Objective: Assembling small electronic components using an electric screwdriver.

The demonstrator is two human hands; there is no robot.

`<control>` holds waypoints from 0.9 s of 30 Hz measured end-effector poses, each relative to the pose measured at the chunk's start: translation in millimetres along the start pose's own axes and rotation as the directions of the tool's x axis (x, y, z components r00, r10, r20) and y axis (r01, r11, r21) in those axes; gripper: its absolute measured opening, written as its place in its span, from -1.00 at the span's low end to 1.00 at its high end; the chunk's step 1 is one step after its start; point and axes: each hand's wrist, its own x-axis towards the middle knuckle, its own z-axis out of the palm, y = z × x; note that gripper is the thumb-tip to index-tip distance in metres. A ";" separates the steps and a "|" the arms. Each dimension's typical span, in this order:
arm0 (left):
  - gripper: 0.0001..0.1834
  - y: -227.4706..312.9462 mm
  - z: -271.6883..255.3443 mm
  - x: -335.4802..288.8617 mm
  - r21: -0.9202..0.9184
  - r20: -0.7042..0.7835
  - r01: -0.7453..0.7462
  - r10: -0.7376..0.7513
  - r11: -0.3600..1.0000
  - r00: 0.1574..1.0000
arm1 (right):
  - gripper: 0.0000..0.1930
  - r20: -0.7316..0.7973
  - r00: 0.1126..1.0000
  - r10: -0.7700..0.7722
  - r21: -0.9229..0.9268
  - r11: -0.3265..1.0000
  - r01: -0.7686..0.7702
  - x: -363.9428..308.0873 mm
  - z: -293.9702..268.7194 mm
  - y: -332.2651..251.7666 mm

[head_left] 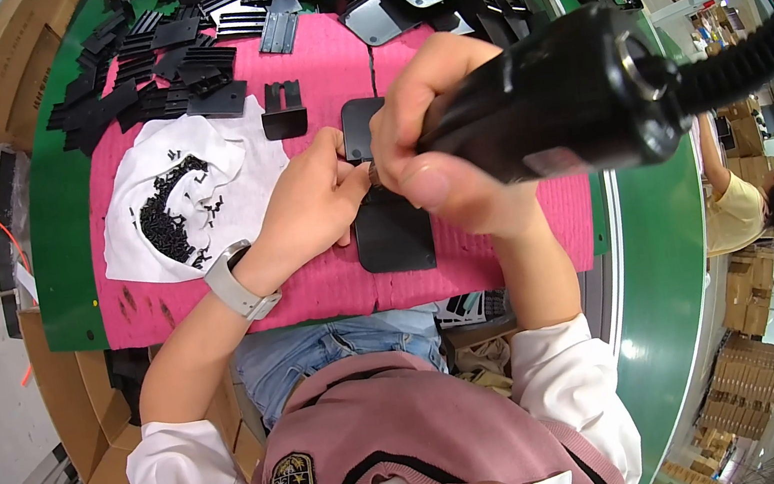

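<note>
My right hand (pixel 477 202) is wrapped round a thick black electric screwdriver (pixel 547 100), which lies tilted across the view with its tip toward my left fingers. Just left of it, my left hand (pixel 310 203) has its fingers pinched together at a flat black part (pixel 394 236) with rounded corners. That part rests on a pink foam mat (pixel 510 253); its middle, and whatever the fingertips pinch there, is hidden by my hands. A white cloth (pixel 130 247) beside my left hand carries a heap of small black screws (pixel 161 222). Beyond my left hand sits a black slotted bracket (pixel 284 114).
Many black plates and slotted brackets (pixel 208 68) are piled along the far side of the green table (pixel 64 278). A corrugated cable (pixel 744 64) runs right from the screwdriver. Cardboard boxes (pixel 27 76) stand at the left. Another person (pixel 746 205) is at the far right.
</note>
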 end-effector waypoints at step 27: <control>-0.29 26.2 27.0 -60.5 -0.261 -0.383 -0.250 0.137 0.933 0.913 | -0.27 -0.567 0.807 -0.167 -0.821 0.037 -0.570 -108.2 -92.6 -11.3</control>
